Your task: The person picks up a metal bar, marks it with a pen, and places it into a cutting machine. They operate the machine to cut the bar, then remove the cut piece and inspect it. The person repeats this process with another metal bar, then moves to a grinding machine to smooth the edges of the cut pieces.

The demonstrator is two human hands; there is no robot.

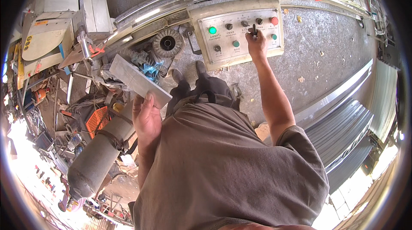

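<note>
left hand (147,118) grips metal plate (139,81) | right hand (256,43) hides panel (240,32) switch

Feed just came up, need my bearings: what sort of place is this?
Probably a metalworking shop: the right hand works a machine's control panel, the left hand holds a flat metal plate, and corrugated metal sheets lie nearby.

— Where's the camera?
— On my head, one fisheye view, looking straight down my shirt (223,165) to the floor (326,45).
— How close?
— My arms fill the middle; the panel (238,32) sits at arm's reach ahead, edges bending outward.
</note>
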